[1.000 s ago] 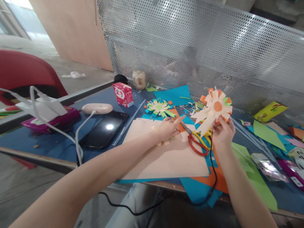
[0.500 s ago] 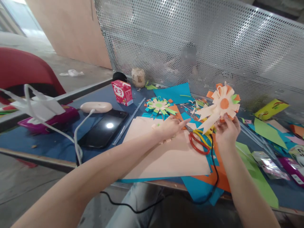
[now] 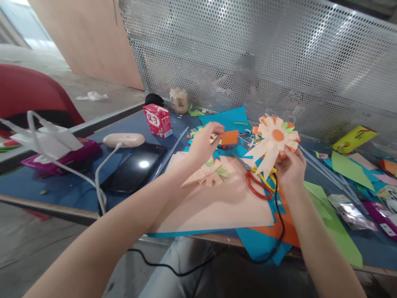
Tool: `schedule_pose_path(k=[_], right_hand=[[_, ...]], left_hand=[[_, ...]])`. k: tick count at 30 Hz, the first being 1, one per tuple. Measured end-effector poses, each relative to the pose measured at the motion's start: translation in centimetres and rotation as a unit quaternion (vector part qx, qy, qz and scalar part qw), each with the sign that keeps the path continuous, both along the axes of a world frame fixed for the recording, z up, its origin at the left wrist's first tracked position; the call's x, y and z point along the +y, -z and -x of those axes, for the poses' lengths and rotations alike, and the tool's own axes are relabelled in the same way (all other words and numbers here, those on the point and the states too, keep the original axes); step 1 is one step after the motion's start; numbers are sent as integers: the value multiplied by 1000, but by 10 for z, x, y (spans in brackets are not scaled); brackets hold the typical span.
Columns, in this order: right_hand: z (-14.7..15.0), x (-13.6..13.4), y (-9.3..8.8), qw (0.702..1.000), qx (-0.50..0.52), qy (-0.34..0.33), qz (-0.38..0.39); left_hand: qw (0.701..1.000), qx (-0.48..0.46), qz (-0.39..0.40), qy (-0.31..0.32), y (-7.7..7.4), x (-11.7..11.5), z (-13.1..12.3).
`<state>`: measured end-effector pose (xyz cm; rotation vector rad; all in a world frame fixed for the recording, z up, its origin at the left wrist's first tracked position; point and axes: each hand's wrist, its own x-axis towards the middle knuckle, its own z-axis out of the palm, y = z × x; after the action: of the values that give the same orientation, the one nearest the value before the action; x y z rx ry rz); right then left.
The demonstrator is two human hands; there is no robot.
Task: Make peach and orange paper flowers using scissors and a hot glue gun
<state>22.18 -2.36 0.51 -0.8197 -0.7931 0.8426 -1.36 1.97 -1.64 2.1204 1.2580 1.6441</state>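
Note:
My right hand (image 3: 290,165) pinches the lower edge of a cream and orange paper rosette (image 3: 278,135) with two cream tails, held up above the table. My left hand (image 3: 207,142) is raised over the far paper, fingers curled round a blue and green paper rosette (image 3: 194,131) that it mostly hides. Below it, a cream paper rosette (image 3: 211,176) with a green centre lies on the cream sheets (image 3: 214,209). Scissors (image 3: 259,186) with red and yellow handles rest right of that rosette, partly under the held rosette's tails.
A black phone (image 3: 135,167), a white cabled device (image 3: 123,140), a power strip (image 3: 63,156) and a red box (image 3: 157,120) stand to the left. Paper scraps, green sheets (image 3: 333,225) and a yellow box (image 3: 354,139) lie right. A perforated metal panel (image 3: 198,49) rises behind.
My left hand has moved up and back from beside the scissors to the blue and green rosette, uncovering the cream one. My right hand has lowered its rosette slightly and leftward.

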Motion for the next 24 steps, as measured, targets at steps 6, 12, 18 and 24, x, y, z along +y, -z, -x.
schedule_pose_path(k=[6,12,18,24], right_hand=[[10,-8,4,971,-88,-198,98],[28,-15,24,902,-303,-284,120],[19,-10,29,810,-583,-54,-26],[10,-7,25,810,-577,58,-91]], left_hand=[[949,-313,12,-25,-13,5,19],[910,-411,39,-21,-13,14,26],[862,-486,97,106,-10,10,15],[825,-476,198,232,-7,-3,0]])
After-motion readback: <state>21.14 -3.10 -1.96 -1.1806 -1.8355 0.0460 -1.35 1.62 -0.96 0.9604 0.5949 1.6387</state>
